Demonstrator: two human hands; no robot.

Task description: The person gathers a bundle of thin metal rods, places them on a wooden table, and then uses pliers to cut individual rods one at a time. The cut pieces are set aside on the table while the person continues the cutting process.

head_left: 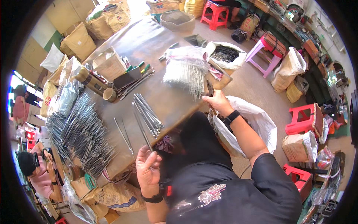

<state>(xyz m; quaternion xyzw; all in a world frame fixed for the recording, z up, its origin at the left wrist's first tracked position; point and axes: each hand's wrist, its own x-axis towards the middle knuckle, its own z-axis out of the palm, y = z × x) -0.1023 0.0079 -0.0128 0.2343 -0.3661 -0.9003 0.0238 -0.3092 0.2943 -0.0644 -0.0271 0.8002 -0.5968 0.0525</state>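
Note:
Between the thumb and fingers of my left hand, at the near table edge, is one end of a thin metal rod that points away over the table. My right hand is closed round a dark metal hand tool, which looks like pliers, beyond the table's right edge. A small bundle of silver rods lies just right of the held rod. To its left lie two thin rods. A large heap of dark grey rods covers the table's left side.
Silver rods in a clear plastic bag lie toward the table's far right. A flask, a cup, a carton and green-handled tools stand or lie mid-table. An open white sack is below my right arm. A person sits at left.

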